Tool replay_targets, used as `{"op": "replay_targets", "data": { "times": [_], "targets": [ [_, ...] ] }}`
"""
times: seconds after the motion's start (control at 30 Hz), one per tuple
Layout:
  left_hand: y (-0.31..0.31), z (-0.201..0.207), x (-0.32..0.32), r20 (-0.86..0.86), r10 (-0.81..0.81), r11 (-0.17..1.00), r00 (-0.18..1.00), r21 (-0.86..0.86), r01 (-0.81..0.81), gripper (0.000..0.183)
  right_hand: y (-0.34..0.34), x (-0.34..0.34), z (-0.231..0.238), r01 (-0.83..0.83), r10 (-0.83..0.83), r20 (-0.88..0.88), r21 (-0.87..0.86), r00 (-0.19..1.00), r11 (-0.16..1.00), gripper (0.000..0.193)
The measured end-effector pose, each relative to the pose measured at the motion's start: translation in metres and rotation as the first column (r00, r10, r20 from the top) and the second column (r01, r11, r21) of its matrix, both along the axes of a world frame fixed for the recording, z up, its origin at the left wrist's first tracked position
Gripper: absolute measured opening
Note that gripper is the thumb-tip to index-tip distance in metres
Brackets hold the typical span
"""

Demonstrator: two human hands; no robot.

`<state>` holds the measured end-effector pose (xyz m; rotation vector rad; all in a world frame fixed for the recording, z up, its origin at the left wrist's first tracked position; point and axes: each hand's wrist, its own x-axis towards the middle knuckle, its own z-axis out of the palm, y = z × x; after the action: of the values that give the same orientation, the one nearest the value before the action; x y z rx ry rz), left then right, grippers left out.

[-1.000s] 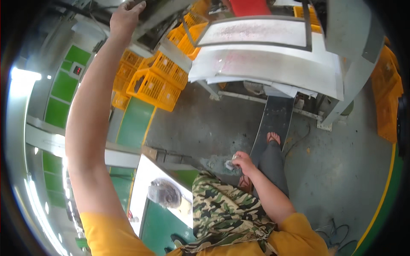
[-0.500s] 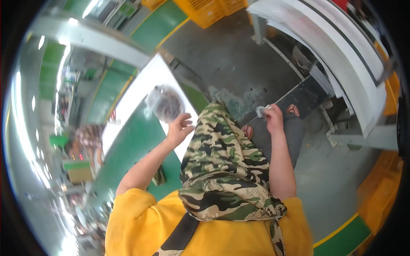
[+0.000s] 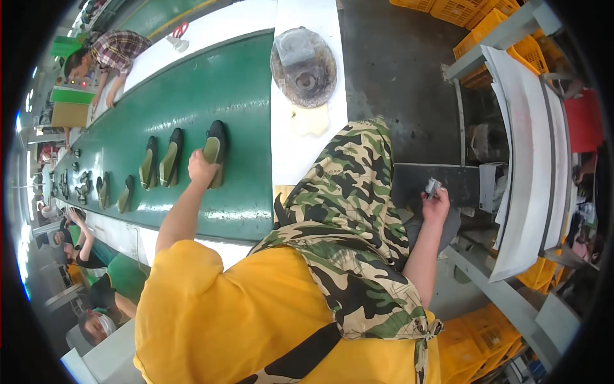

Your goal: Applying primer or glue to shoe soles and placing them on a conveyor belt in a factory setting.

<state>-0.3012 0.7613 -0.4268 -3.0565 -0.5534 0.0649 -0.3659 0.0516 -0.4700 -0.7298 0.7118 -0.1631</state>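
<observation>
My left hand (image 3: pixel 202 169) reaches out over the green conveyor belt (image 3: pixel 211 83) and closes on the near end of a black shoe (image 3: pixel 216 142) with an olive insole. My right hand (image 3: pixel 437 206) is held low beside my camouflage apron (image 3: pixel 348 211), pinching a small grey-white object (image 3: pixel 433 187). Two more black shoes (image 3: pixel 173 157) lie just left of the gripped one, and several others sit farther along the belt.
A round grey pad (image 3: pixel 303 66) rests on the belt's white side rail. A white curved machine (image 3: pixel 527 160) and yellow crates (image 3: pixel 489 22) stand to the right over dark floor. Other people work along the belt, one in a plaid shirt (image 3: pixel 118 50).
My left arm came down from overhead, passed the round pad and now has hold of the shoe on the belt. My right hand stays low with the small object. The view swung towards the belt.
</observation>
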Motion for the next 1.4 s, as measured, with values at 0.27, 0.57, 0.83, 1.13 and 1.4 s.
{"op": "replay_targets", "data": {
  "times": [0.27,0.57,0.83,1.13,1.4],
  "targets": [
    [0.012,-0.013,0.043,-0.462,0.258,0.932,0.848,-0.112,-0.345,0.075,0.012,-0.006,0.013,-0.033,0.033,-0.008,-0.007,0.999,0.999,0.032],
    [0.007,-0.005,0.065,-0.602,0.263,0.782,0.754,-0.325,-0.532,0.060,0.006,-0.019,0.026,0.031,-0.031,0.019,-0.012,0.999,0.999,0.008],
    [-0.059,0.003,0.077,-0.461,0.053,-0.015,0.886,-0.887,-0.461,0.057,0.019,0.025,0.055,-0.068,0.074,0.042,-0.133,0.996,0.989,0.004],
    [-0.220,0.098,0.105,-0.007,-0.203,-0.499,0.979,-0.860,-0.109,0.059,0.087,0.085,0.122,-0.222,0.275,0.127,-0.325,0.953,0.919,0.012],
    [-0.293,0.126,0.098,0.371,-0.369,-0.219,0.852,-0.926,0.309,0.067,0.136,0.115,0.180,-0.284,0.427,0.193,-0.503,0.884,0.816,0.014]
  ]
}}
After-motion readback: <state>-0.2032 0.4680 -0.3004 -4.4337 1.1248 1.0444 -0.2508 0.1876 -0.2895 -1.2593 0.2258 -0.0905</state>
